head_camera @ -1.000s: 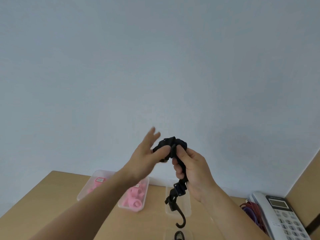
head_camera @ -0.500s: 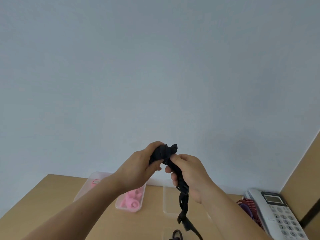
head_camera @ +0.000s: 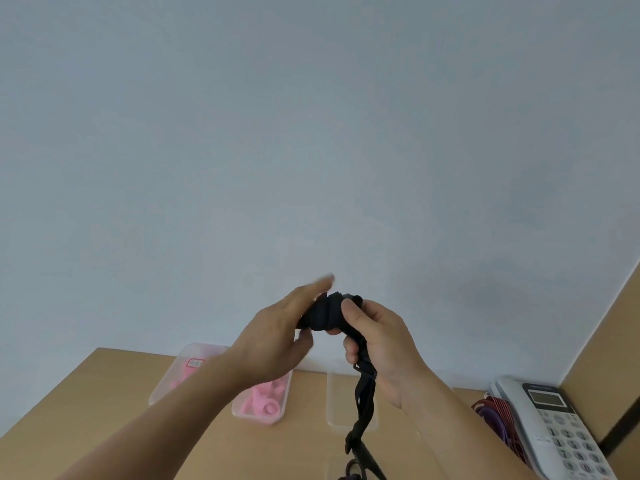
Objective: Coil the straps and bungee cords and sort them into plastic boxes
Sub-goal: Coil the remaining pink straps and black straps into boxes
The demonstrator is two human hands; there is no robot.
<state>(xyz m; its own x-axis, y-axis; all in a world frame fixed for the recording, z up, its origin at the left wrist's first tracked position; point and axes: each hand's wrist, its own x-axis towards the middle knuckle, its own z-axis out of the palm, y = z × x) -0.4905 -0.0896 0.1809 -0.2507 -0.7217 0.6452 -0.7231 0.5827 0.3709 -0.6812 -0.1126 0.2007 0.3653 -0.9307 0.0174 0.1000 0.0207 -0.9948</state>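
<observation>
Above the wooden desk [head_camera: 104, 393], we are gripping a black strap [head_camera: 323, 315] coil in our right hand [head_camera: 377, 341]. Our left hand [head_camera: 277, 337], fingers extended, is pressing its side while the tail is dangling over a clear plastic box [head_camera: 341, 400].

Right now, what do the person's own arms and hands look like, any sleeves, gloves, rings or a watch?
Both forearms are bare as far as the picture shows: no sleeve, glove, watch or bracelet. The left hand is motion-blurred at the fingertips, so a ring there cannot be ruled out. The right hand shows no ring on its visible fingers, and its nails look short and unpainted.
</observation>
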